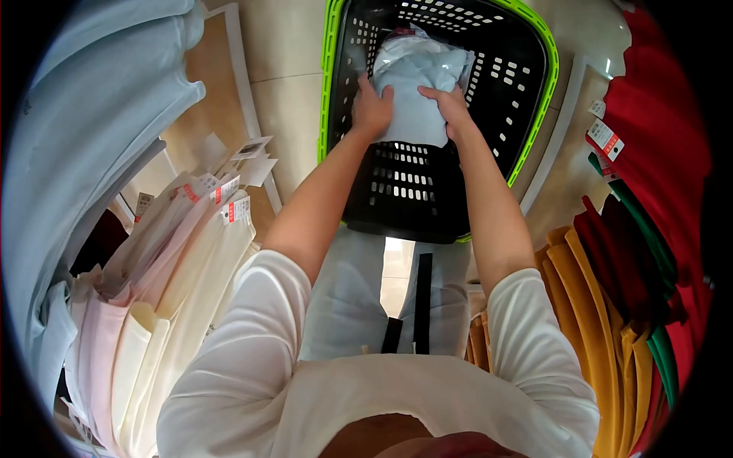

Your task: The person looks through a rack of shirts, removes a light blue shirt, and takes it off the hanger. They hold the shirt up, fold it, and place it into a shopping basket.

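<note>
Inside a black shopping basket (500,133) with a bright green rim, both of my hands are at a folded light blue garment (416,114). My left hand (372,109) grips its left edge, thumb raised along the side and fingers partly hidden. On the opposite edge, my right hand (450,109) is closed with its thumb lying on top of the cloth. Clear, shiny plastic packaging (427,55) shows at the garment's far end, with a small dark red patch behind it.
Light blue garments (114,99) and cream ones (187,298) with price tags hang on my left. To the right hang red garments (660,99) and mustard garments (584,298). Pale tiled floor (286,107) shows beside the basket.
</note>
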{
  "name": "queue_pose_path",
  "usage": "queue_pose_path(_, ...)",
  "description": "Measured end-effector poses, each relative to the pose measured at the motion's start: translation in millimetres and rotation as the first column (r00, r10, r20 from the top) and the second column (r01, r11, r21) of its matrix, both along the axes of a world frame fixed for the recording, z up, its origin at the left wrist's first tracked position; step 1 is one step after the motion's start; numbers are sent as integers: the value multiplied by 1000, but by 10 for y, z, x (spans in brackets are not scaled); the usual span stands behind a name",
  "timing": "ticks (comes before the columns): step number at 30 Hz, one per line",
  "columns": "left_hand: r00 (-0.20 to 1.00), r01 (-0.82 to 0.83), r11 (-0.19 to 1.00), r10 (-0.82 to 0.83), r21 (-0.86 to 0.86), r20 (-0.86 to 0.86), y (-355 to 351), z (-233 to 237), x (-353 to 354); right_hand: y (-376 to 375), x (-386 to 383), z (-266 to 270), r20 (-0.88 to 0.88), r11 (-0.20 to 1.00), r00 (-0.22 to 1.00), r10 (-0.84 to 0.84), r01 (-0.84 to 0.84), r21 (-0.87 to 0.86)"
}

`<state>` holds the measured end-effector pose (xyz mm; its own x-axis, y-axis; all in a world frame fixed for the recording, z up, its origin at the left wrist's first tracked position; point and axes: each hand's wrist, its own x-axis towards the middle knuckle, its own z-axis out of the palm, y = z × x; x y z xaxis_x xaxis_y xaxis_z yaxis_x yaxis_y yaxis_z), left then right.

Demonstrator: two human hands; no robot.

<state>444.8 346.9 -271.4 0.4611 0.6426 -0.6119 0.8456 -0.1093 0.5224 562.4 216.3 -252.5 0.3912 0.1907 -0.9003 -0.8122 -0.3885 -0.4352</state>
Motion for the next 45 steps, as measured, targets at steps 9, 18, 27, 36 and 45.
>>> queue_pose_path(9, 977, 215, 976, -214, 36, -22, -143, 213, -330, -311, 85, -316, -121, 984, 977, -174, 176, 11)
queue_pose_path(18, 966, -114, 992, 124, -56, 227, -706, 910, -478, 141, 104, -242, -336, 919, 923, -188, 286, 271)
queue_pose_path(27, 952, -197, 916, 265, -350, 156, -598, 994, -563, -120, -152, -1114, 202, 998, 979, 6, 6, -59)
queue_pose_path(36, 941, -264, 852, 330, -452, 72, -530, 992, -640, -189, -130, -1284, 116, 985, 978, -172, 167, 50)
queue_pose_path(45, 913, -334, 801, 407, -497, 43, -597, 945, -652, 36, -34, -1476, 219, 939, 915, -338, 314, 136)
